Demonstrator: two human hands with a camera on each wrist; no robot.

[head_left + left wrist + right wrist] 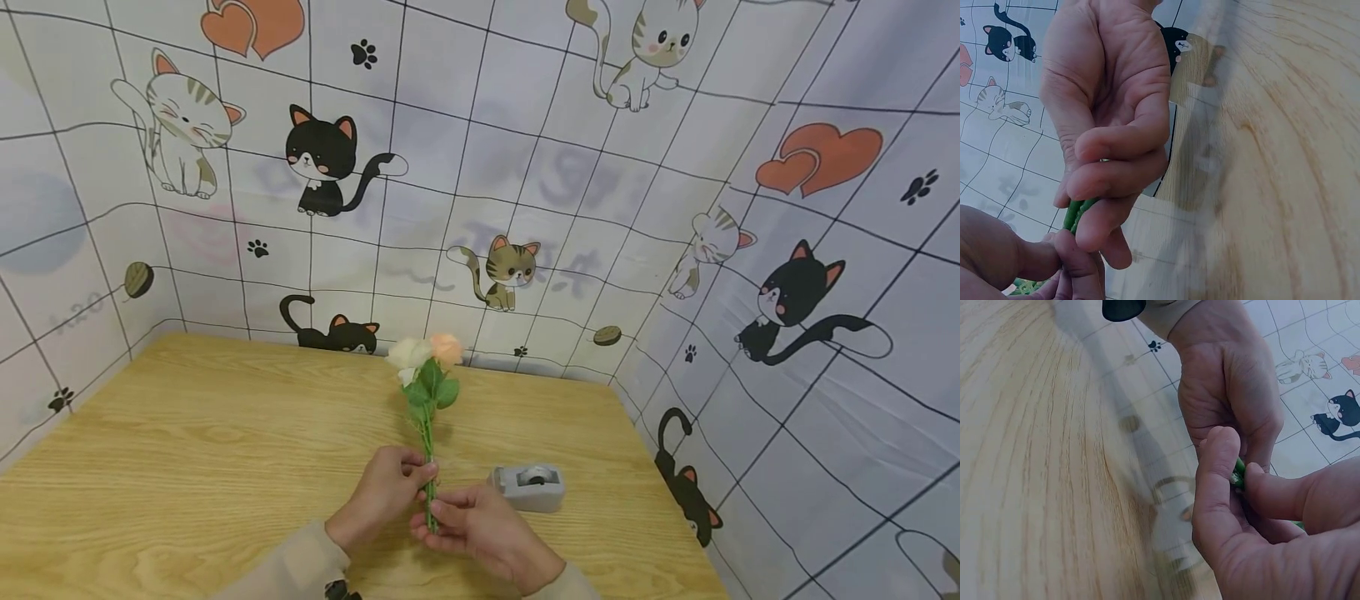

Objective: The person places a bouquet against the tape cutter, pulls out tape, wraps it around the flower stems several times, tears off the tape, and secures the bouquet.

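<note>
A small bunch of flowers, with a white bloom (409,354), a peach bloom (446,350) and green leaves (431,385), is held upright by its stems (428,435). My left hand (386,492) pinches the stems about midway, thumb and fingers meeting at them. Just below, my right hand (491,529) grips the lower stems between thumb and fingers, their cut ends showing beneath. In the right wrist view a bit of green stem (1237,475) shows between the fingers; in the left wrist view the stems (1074,212) pass between both hands. The blooms lie outside both wrist views.
A grey tape dispenser (531,488) stands on the wooden table (225,425), right of the stems and just beyond my right hand. A white cloth (420,200) with black grid lines and cartoon cats hangs behind the table and along its sides.
</note>
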